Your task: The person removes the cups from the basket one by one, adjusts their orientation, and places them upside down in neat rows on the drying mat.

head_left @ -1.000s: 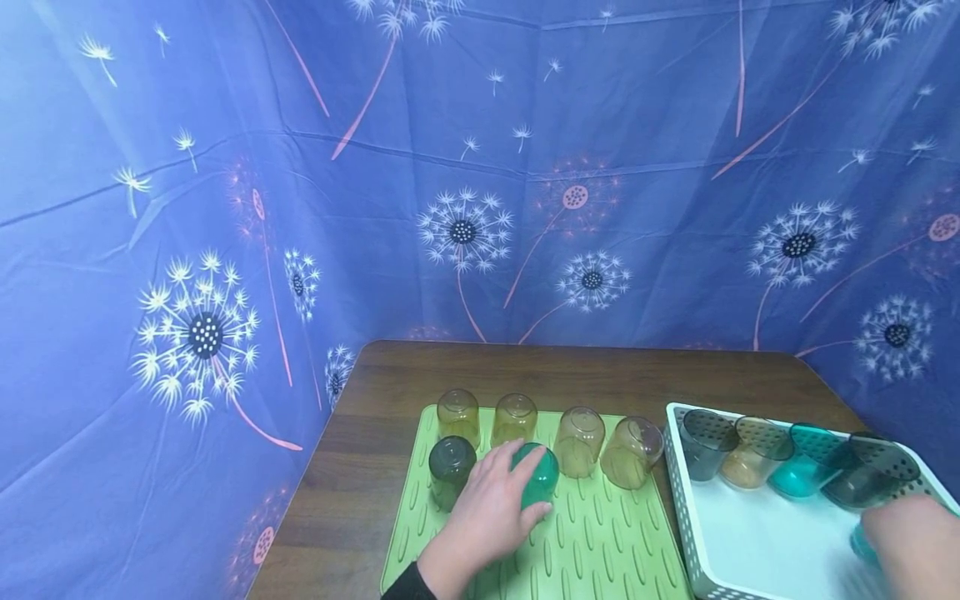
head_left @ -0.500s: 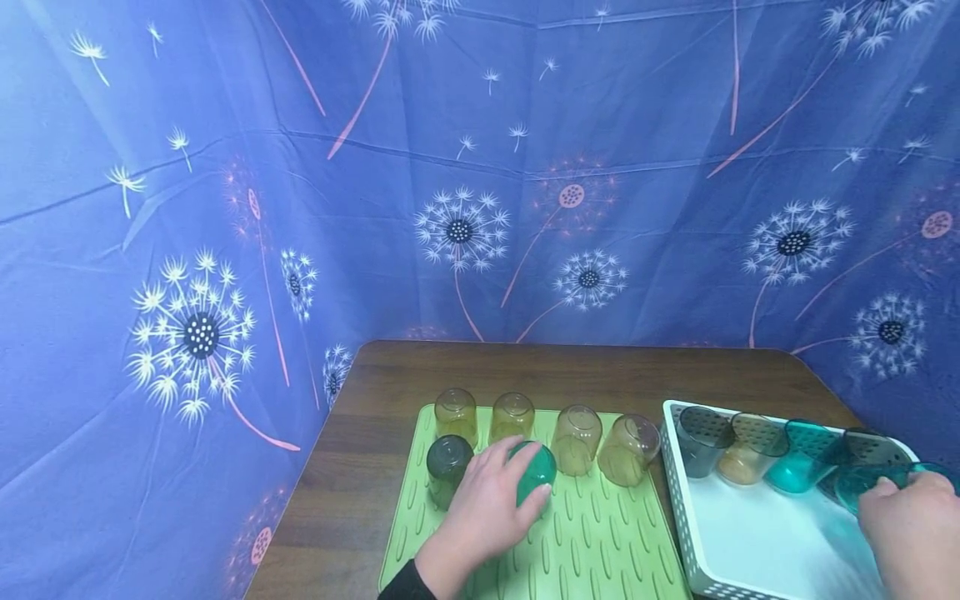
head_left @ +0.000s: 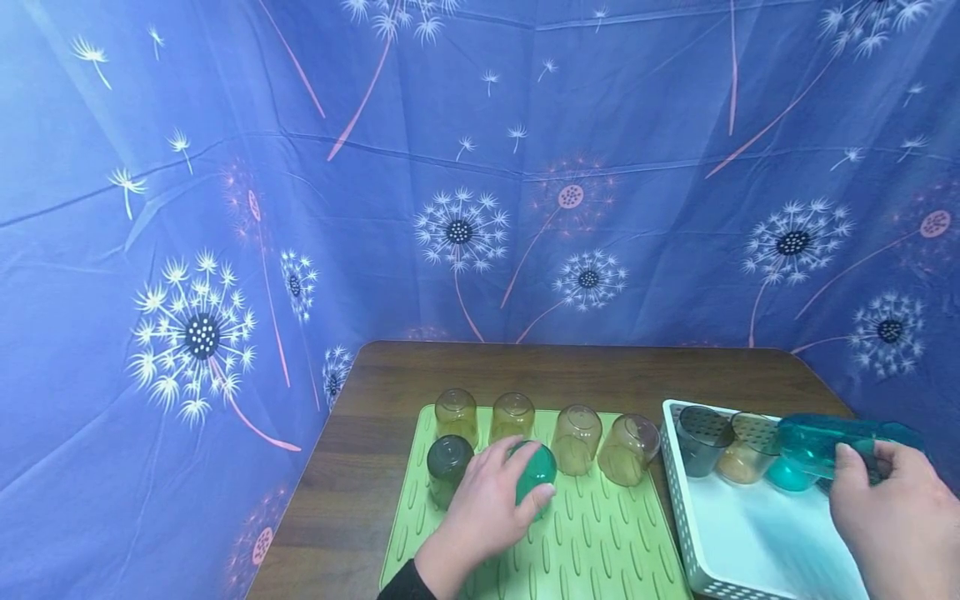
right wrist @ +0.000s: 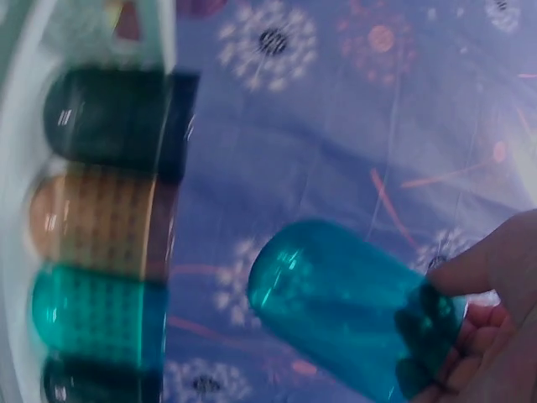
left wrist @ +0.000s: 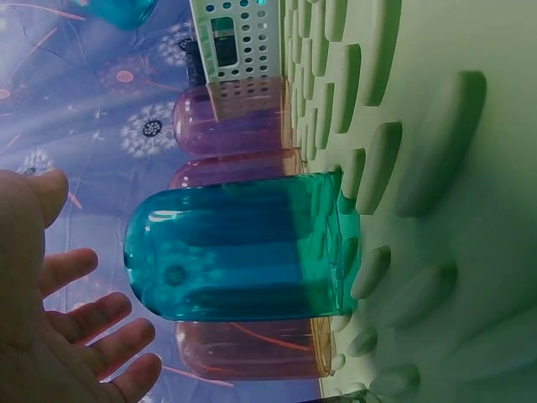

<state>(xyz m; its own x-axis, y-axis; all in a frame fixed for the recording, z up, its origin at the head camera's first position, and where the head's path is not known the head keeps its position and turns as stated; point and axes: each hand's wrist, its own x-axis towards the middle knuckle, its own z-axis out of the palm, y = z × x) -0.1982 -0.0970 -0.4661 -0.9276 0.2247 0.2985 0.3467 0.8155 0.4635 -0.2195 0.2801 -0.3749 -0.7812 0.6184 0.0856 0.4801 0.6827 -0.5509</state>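
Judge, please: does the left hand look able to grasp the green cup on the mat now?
Probably yes: the left hand is open close to the green cup, and the left wrist view shows nothing between them.

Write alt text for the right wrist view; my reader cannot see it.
A right hand grips a teal cup near its rim, rounded base toward the picture's left. At left, a white basket holds, top to bottom, a dark cup, an amber cup, a green cup and another dark cup, partly cropped. Behind hangs a blue dandelion-print cloth.
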